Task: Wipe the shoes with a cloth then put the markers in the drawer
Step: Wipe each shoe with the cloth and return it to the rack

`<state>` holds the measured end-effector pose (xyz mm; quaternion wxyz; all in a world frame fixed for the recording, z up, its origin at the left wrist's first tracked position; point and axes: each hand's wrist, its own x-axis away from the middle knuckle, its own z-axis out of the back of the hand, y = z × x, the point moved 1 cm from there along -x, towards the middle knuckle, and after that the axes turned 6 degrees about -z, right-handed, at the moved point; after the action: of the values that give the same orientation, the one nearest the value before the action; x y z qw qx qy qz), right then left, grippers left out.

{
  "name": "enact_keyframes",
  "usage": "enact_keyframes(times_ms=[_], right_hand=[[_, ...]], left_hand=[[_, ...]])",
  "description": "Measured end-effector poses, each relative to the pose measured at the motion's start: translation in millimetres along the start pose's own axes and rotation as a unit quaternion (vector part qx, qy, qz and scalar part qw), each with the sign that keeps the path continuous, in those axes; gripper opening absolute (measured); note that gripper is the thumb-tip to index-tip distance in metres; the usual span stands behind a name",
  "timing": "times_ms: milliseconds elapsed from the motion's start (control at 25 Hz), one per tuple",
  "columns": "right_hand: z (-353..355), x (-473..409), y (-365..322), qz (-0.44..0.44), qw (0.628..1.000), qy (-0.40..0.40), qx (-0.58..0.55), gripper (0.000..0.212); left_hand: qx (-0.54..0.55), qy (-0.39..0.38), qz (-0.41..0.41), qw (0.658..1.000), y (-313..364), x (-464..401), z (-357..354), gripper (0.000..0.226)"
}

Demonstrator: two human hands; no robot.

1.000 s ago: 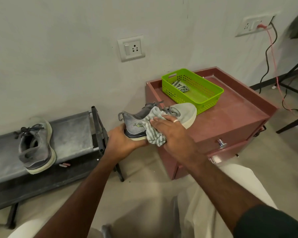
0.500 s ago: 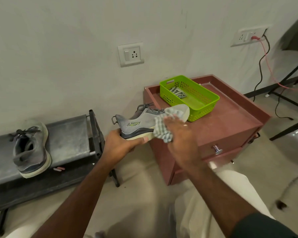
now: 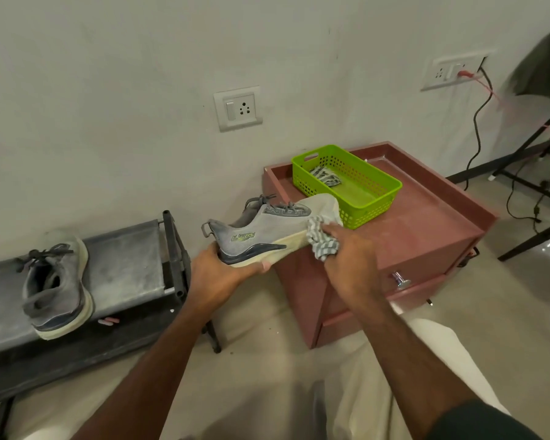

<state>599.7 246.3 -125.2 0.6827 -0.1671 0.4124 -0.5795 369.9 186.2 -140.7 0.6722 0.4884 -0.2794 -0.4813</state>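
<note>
The left hand [image 3: 218, 276] is clamped under the heel of the grey shoe [image 3: 267, 231], the right hand [image 3: 351, 255] bunching the striped cloth [image 3: 323, 241] against its toe. A hard wipe could, I judge, lever the shoe loose (one-handed hold). Its mate [image 3: 56, 289] waits on the rack's left end; markers [image 3: 108, 321] lie below it, the drawer [image 3: 423, 274] shut.

1. The grey shoe [image 3: 267, 231] with a cream sole is held in the air on its side, heel cupped in the left hand [image 3: 218, 274], toe over the cabinet edge.
2. The striped cloth [image 3: 323, 241] is bunched in the right hand [image 3: 351, 255] and pressed against the shoe's sole near the toe.
3. The second grey shoe [image 3: 56, 285] stands upright on the grey shelf [image 3: 124, 265].
4. Two pink markers [image 3: 108, 321] lie on the shelf's lower level, just beside that shoe.
5. The drawer [image 3: 426, 268] of the reddish cabinet is closed, its metal knob facing out.
</note>
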Motion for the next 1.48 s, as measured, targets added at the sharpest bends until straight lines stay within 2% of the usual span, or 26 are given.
enact_keyframes(times_ms=[120,200,320,400,480,600,680,840,1080,1280,1400,1480], right_hand=[[-8,2,3,-0.033,0.999,-0.035,-0.022,0.042],[-10,-3,4,-0.086,0.99,-0.062,-0.092,0.042],[-7,-11,7,-0.157,0.969,-0.07,-0.177,0.041],[-2,-11,4,-0.165,0.962,-0.066,-0.209,0.032],[0,-12,0,-0.158,0.956,-0.1,-0.224,0.038],[-2,-8,-7,-0.12,0.957,-0.154,-0.217,0.047],[-1,-8,-9,-0.11,0.957,-0.151,-0.22,0.049],[-3,-9,-11,-0.106,0.954,-0.145,-0.238,0.049],[-50,-3,-53,-0.046,0.942,-0.22,-0.249,0.051],[-81,2,-95,-0.023,0.926,-0.258,-0.276,0.053],[-69,-15,-87,-0.026,0.906,-0.286,-0.311,0.049],[-48,-33,-68,-0.062,0.898,-0.261,-0.35,0.042]], left_hand=[[-0.017,-0.054,-0.03,0.998,3,7,-4,0.064],[-0.023,-0.081,-0.033,0.996,1,14,-13,0.065],[-0.016,-0.084,-0.041,0.995,-3,18,-24,0.078],[-0.021,-0.087,-0.052,0.995,-1,17,-30,0.081],[-0.026,-0.087,-0.069,0.993,4,15,-34,0.082],[-0.031,-0.057,-0.093,0.994,12,14,-40,0.066],[-0.04,-0.039,-0.102,0.993,13,13,-45,0.061],[-0.089,0.011,-0.134,0.987,12,13,-47,0.068],[-0.148,0.102,-0.142,0.973,0,19,11,0.066],[-0.134,0.187,-0.115,0.966,-6,31,59,0.06],[-0.099,0.203,-0.112,0.968,2,34,45,0.058],[-0.091,0.189,-0.115,0.971,14,32,17,0.058]])
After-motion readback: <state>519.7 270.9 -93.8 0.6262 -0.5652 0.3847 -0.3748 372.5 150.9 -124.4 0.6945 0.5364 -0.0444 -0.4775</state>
